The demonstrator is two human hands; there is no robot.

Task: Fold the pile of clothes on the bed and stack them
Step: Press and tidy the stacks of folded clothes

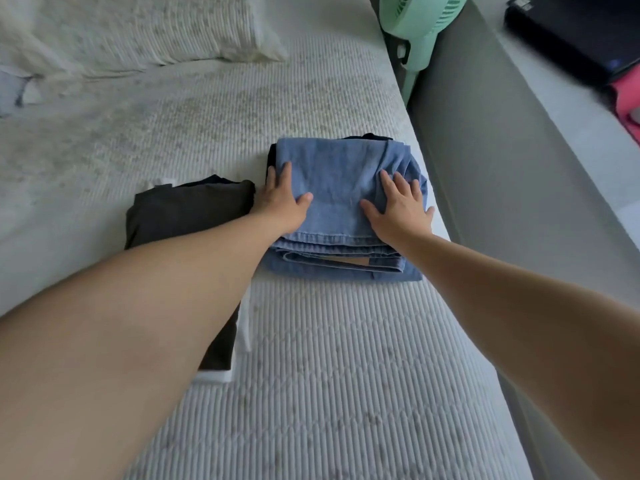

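Both hands lie flat with straight fingers on the folded jeans [341, 188] at the bed's [311, 358] right edge: left hand [282, 199] at their left side, right hand [401, 209] right. The dark folded stack [187, 209] sits just left, nearer the left hand.

- You see soft, even daylight with no glare and faint shadows.
- Your pillow [131, 29] and fan [420, 26] smear with motion blur; edges bow.
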